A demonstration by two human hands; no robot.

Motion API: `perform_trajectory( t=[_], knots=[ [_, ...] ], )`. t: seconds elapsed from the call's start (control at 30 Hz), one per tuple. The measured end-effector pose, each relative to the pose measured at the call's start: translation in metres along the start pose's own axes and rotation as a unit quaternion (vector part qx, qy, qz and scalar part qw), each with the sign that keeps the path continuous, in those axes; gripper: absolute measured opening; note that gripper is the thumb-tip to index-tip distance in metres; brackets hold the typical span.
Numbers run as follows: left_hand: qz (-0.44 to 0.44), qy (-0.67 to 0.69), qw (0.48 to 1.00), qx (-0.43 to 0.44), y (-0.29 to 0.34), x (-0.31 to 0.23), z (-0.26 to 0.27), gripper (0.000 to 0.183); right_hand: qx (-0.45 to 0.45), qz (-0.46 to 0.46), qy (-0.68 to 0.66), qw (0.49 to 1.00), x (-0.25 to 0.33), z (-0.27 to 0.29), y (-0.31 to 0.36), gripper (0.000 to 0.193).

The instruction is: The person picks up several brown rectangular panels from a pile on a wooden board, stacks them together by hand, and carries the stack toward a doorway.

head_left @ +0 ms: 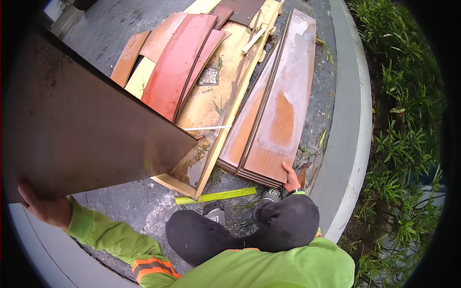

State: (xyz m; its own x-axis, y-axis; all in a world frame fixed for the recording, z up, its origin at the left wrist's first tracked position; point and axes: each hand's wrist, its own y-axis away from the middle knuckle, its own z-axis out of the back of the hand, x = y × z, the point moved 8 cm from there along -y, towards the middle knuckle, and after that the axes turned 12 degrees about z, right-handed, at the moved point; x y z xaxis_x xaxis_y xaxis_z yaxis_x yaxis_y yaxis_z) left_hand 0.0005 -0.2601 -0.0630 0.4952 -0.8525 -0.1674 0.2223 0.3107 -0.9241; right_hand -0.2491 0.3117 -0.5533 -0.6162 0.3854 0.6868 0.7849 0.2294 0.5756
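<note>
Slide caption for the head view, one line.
Left hand holds a large dark panel by its edge; right hand touches the near corner of stacked brown boards.

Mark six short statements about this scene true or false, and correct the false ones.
1. The left hand holds the dark panel near its lower edge. True.
2. The right hand touches nothing. False: it is on the near end of the worn boards.
3. The red board lies left of the worn boards. True.
4. The plants are at the picture's left. False: they are at its right.
5. The yellow strip lies by the shoes. True.
6. The left sleeve is plain blue. False: it is green with an orange-edged band.
</note>
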Motion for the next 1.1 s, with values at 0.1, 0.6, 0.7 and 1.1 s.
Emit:
perform_trajectory(
  t=[0.1, 0.6, 0.7, 1.1],
  knots=[
    [0.213, 0.248, 0.945, -0.03, -0.011, 0.007, -0.003, 0.048, 0.003, 0.009, -0.003, 1.0, -0.002, 0.005, -0.002, 0.059],
    [0.356, 0.405, 0.842, -0.01, -0.009, -0.025, -0.024, 0.061, -0.001, 0.001, -0.028, 1.0, -0.005, -0.003, -0.002, 0.055],
    [0.347, 0.419, 0.839, -0.013, -0.01, -0.027, -0.024, 0.062, -0.004, 0.0, -0.031, 1.0, -0.005, -0.004, -0.001, 0.056],
    [0.344, 0.449, 0.825, 0.014, -0.009, -0.028, -0.027, 0.057, -0.007, -0.03, -0.089, 0.996, -0.013, -0.001, -0.001, 0.055]
  ],
)
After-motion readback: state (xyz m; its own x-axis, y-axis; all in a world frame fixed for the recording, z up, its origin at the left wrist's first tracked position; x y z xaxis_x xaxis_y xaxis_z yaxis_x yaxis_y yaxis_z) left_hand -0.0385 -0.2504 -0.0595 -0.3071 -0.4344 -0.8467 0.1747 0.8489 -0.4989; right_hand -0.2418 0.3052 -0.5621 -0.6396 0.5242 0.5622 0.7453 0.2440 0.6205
